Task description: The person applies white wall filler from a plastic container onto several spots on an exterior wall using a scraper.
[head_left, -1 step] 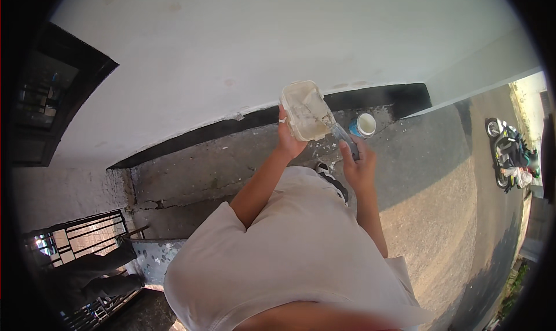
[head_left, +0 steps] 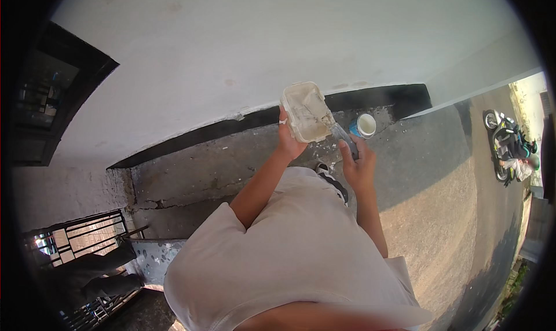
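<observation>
My left hand [head_left: 291,141] is wrapped round the side of a whitish plastic tub [head_left: 288,116], tilted so that its inside faces me. Pale paste is smeared over its floor and walls. In my right hand [head_left: 360,162] is the grey handle of a putty knife [head_left: 341,135]. Its blade reaches over the tub's right edge, and paste coats the blade's end. Just beyond my right hand, a blue and white bucket [head_left: 365,125] stands on the ground.
Ahead rises a white wall [head_left: 231,53] with a black band along its foot. A dark-framed window [head_left: 58,99] is at the left, above a metal gate [head_left: 87,235]. On the road at right, a person rides a motorbike [head_left: 505,146]. My shoe [head_left: 331,180] shows below the tub.
The motorbike on the right has shifted slightly upward in the picture. The tub sits a touch lower, and both hands keep their hold.
</observation>
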Action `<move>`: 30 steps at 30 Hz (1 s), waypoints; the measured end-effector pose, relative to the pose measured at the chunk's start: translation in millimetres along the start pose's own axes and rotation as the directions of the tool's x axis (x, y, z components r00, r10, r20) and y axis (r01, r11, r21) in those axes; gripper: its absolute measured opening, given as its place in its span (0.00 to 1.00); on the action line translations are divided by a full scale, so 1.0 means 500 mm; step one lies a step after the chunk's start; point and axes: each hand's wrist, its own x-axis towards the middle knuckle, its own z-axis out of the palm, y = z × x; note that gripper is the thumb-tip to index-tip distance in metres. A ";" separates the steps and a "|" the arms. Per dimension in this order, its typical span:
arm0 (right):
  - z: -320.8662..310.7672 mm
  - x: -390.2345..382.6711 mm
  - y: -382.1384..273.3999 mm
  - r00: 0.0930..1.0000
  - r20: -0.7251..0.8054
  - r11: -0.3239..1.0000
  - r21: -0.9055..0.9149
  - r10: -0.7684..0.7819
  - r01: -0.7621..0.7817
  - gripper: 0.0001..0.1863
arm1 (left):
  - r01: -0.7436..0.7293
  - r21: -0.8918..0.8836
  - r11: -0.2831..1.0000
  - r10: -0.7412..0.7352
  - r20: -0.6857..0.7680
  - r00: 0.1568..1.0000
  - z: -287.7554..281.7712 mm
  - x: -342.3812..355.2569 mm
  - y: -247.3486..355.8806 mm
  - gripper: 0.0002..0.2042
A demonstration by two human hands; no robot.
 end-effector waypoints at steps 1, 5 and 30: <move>0.003 0.002 0.002 1.000 0.003 1.000 0.002 -0.003 0.003 0.17 | 0.026 0.007 1.000 -0.026 -0.007 1.000 -0.001 -0.001 0.000 0.42; 0.018 0.006 0.018 0.999 -0.042 0.998 -0.068 -0.020 0.017 0.16 | -0.005 0.078 0.997 0.008 -0.036 0.999 0.003 -0.018 -0.012 0.41; 0.000 -0.019 -0.002 0.987 0.160 0.976 -0.215 -0.012 0.047 0.13 | -0.134 0.281 0.950 0.149 -0.030 0.988 -0.012 -0.052 -0.036 0.43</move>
